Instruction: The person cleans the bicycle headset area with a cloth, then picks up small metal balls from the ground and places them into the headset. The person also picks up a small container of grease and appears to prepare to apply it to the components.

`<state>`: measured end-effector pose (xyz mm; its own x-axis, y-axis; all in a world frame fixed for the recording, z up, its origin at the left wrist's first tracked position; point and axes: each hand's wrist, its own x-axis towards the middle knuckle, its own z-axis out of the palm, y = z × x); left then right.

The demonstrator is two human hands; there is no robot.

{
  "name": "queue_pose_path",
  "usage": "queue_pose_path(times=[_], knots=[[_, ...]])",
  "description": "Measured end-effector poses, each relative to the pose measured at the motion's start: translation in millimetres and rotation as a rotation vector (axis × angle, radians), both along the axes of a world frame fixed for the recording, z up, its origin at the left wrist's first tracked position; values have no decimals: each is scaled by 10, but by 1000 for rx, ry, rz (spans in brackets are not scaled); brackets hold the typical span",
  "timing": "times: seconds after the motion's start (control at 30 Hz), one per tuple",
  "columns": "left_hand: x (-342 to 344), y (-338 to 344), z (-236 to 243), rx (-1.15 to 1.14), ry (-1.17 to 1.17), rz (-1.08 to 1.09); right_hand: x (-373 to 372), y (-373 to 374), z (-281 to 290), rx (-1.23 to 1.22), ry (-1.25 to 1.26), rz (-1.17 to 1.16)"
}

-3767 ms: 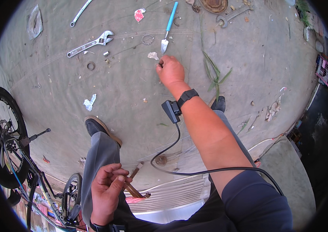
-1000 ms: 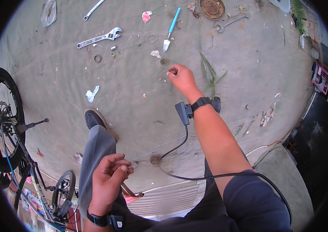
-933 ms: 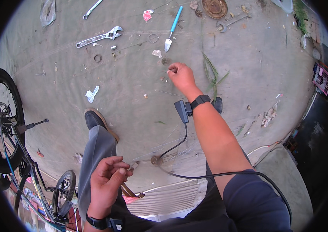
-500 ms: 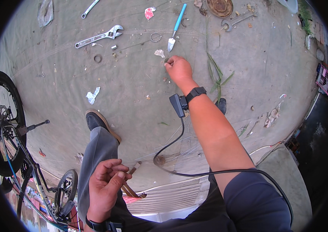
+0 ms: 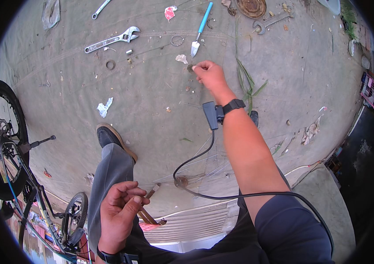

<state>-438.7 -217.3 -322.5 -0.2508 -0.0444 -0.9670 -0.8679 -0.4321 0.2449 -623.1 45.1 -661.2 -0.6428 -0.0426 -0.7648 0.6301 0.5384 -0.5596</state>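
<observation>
My right hand (image 5: 212, 78) reaches out low over the floor, its thumb and fingertips pinched together at a small dark greenish clump (image 5: 190, 68). Just beyond it lie a pale scrap (image 5: 181, 58) and a small trowel (image 5: 202, 27) with a blue handle. My left hand (image 5: 122, 209) rests above my left thigh, palm up and fingers curled toward the thumb. Whatever it may hold is too small to make out. Close to its fingertips, a flat brown piece (image 5: 153, 190) sticks out. A black box with a cable (image 5: 211, 115) is strapped at my right wrist.
An adjustable wrench (image 5: 113, 40), a metal ring (image 5: 111, 65) and an open-ended spanner (image 5: 262, 28) lie on the grey floor sheet (image 5: 151, 88). A rusty round lid (image 5: 251, 8) is at the far side. Along the left stands a bicycle (image 5: 24, 163). Grass stalks (image 5: 246, 79) lie right of my hand.
My right hand has drawn slightly to the right, and more of the dark clump shows at its fingertips. My left hand has stayed nearly still.
</observation>
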Motion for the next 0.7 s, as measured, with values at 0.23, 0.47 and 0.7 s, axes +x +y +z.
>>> queue_pose_path(times=[0.23,0.47,0.7], knots=[[0,-5,6,7,-3,3,-14,136,90,-145,-137,-101],[-9,-11,6,5,11,-2,20,86,23,-173,-144,-164],[-17,-22,14,2,-13,-2,21,105,162,-360,-266,-435]])
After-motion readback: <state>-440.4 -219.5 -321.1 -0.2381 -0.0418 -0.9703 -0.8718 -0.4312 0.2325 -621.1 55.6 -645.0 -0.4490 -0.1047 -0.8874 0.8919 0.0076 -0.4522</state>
